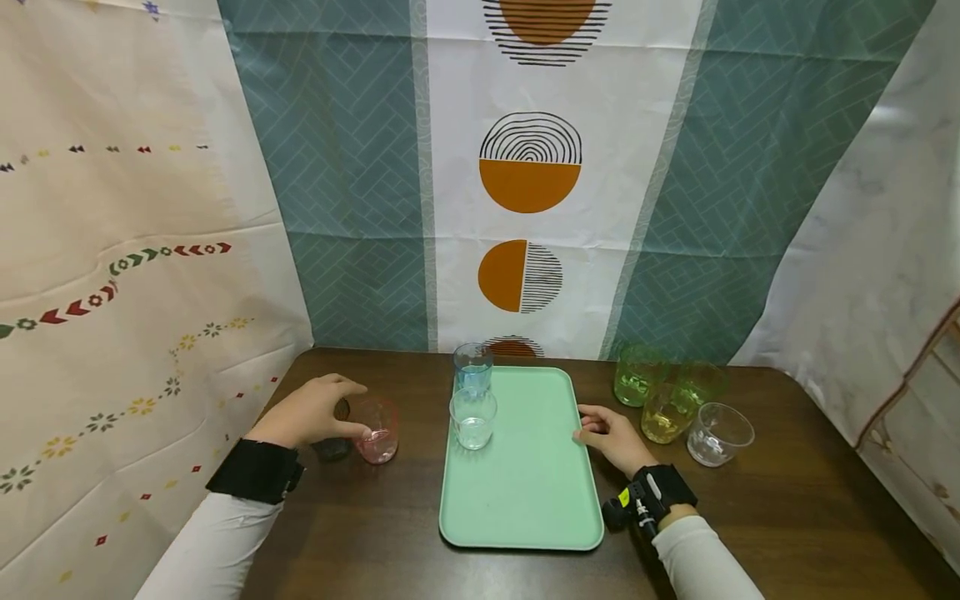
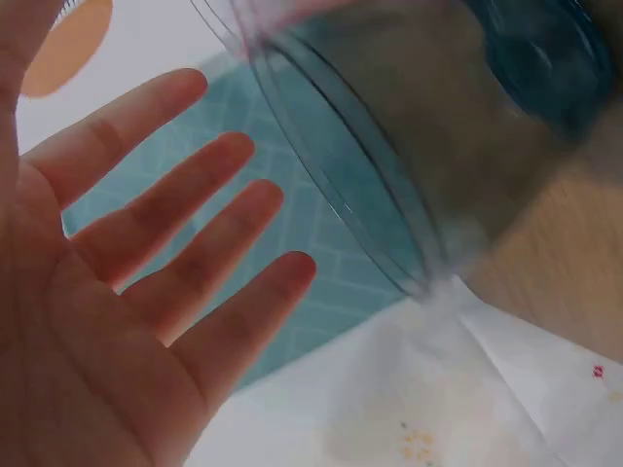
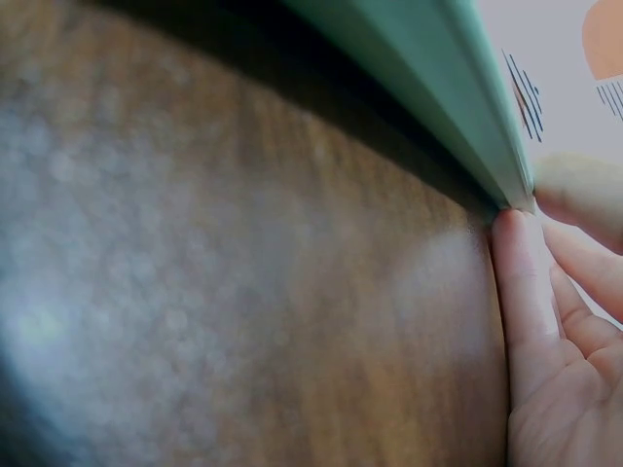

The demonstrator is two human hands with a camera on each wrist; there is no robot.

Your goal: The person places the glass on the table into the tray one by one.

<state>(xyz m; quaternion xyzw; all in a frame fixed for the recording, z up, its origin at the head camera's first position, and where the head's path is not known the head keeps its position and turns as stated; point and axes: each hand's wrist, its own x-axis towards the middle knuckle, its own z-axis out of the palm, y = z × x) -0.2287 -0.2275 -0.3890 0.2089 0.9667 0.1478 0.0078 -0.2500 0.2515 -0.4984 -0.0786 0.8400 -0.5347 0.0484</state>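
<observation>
My left hand (image 1: pixel 315 412) is at the left, its fingers spread around the far side of a pink glass (image 1: pixel 377 446) without closing on it. In the left wrist view the fingers (image 2: pixel 234 316) stand apart from a glass rim (image 2: pixel 341 195). A dark glass (image 1: pixel 332 448) stands beside the pink one, partly hidden by the hand. My right hand (image 1: pixel 617 439) pinches the right rim of a light green tray (image 1: pixel 525 500), thumb and fingertips at its edge. On the tray's left side stand a clear glass (image 1: pixel 473 429) and, behind it, a blue glass (image 1: pixel 472 367).
To the right of the tray stand two green glasses (image 1: pixel 633 383), a yellow glass (image 1: pixel 663 423) and a clear glass (image 1: pixel 712 446), close together. All rest on a dark brown table (image 1: pixel 360 533). Patterned cloth (image 1: pixel 352 208) hangs behind and at the sides.
</observation>
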